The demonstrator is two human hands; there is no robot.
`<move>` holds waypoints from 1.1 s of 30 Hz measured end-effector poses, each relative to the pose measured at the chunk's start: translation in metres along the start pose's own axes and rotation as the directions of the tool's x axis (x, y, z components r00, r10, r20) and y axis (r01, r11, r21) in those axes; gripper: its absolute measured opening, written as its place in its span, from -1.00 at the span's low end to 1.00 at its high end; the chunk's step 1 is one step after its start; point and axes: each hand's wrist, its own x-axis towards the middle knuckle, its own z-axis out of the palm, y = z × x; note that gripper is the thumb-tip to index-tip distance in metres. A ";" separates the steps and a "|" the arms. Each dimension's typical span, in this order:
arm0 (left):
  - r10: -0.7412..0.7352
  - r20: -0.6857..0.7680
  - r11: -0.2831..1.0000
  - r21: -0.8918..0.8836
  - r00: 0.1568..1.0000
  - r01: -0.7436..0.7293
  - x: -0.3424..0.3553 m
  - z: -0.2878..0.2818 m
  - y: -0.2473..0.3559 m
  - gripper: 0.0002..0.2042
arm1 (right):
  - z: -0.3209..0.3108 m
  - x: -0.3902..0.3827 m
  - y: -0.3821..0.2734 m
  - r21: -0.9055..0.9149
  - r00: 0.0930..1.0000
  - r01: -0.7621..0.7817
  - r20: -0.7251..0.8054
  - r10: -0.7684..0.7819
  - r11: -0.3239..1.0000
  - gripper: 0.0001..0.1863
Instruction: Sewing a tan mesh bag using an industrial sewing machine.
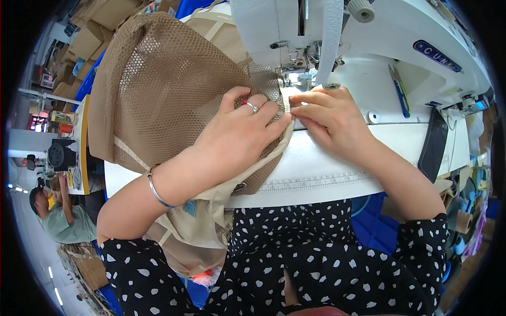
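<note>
A brown mesh bag [158,84] with beige binding lies bunched on the sewing table's left side, its lower part hanging over the front edge. My left hand [240,124], wearing a ring, presses on the mesh with fingers curled into it beside the bound edge. My right hand [329,116] pinches the beige binding strip [287,108] from the other side, thumb and fingers close together. Both hands' fingertips nearly meet at this strip. Just beyond them, the bound edge runs to the presser foot [300,76] of a white sewing machine [427,31]. The needle point cannot be made out.
Scissors or snips with a blue handle [400,95] lie on the machine bed, near a small white bobbin [373,116]. A black flat pad [435,142] rests at right. A printed ruler [316,181] runs along the table front. Another person [68,216] works far left.
</note>
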 end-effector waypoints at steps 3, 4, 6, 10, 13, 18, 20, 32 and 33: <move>0.014 -0.052 1.000 -0.006 0.999 -0.014 0.002 0.001 -0.006 -0.63 | 0.000 0.000 -0.003 -0.044 0.998 -0.055 0.022 0.056 0.997 -0.82; 0.028 -0.088 1.000 0.003 0.996 -0.028 0.003 0.002 -0.008 -0.67 | 0.000 -0.001 -0.004 -0.078 0.996 -0.084 0.025 0.087 0.993 -0.81; 0.029 -0.101 1.000 0.000 0.994 -0.029 0.006 0.005 -0.012 -0.68 | 0.000 0.000 -0.005 -0.082 0.994 -0.102 0.031 0.105 0.991 -0.78; 0.059 -0.128 0.997 0.059 0.990 -0.052 0.010 0.015 -0.027 -0.70 | -0.001 0.002 -0.008 -0.124 0.988 -0.128 0.073 0.138 0.984 -0.71; 0.070 -0.148 0.996 0.066 0.987 -0.061 0.016 0.020 -0.037 -0.71 | 0.000 0.001 -0.006 -0.173 0.984 -0.139 0.089 0.156 0.975 -0.63; 0.113 -0.122 0.988 0.118 0.986 -0.099 0.021 0.025 -0.060 -0.70 | -0.001 0.004 -0.006 -0.170 0.984 -0.133 0.094 0.150 0.976 -0.55; 0.082 -0.113 0.992 0.106 0.990 -0.070 0.015 0.024 -0.063 -0.70 | 0.001 0.007 -0.009 -0.172 0.985 -0.120 0.100 0.139 0.978 -0.53; -0.507 0.032 0.772 -0.429 0.862 0.470 -0.096 -0.066 0.033 -0.49 | -0.003 -0.001 -0.009 -0.116 0.997 -0.055 0.040 0.060 0.992 -0.62; -0.532 -0.004 0.760 -0.444 0.847 0.475 -0.109 -0.057 0.035 -0.46 | -0.001 -0.003 -0.014 -0.012 0.996 -0.019 0.087 0.020 1.000 -0.63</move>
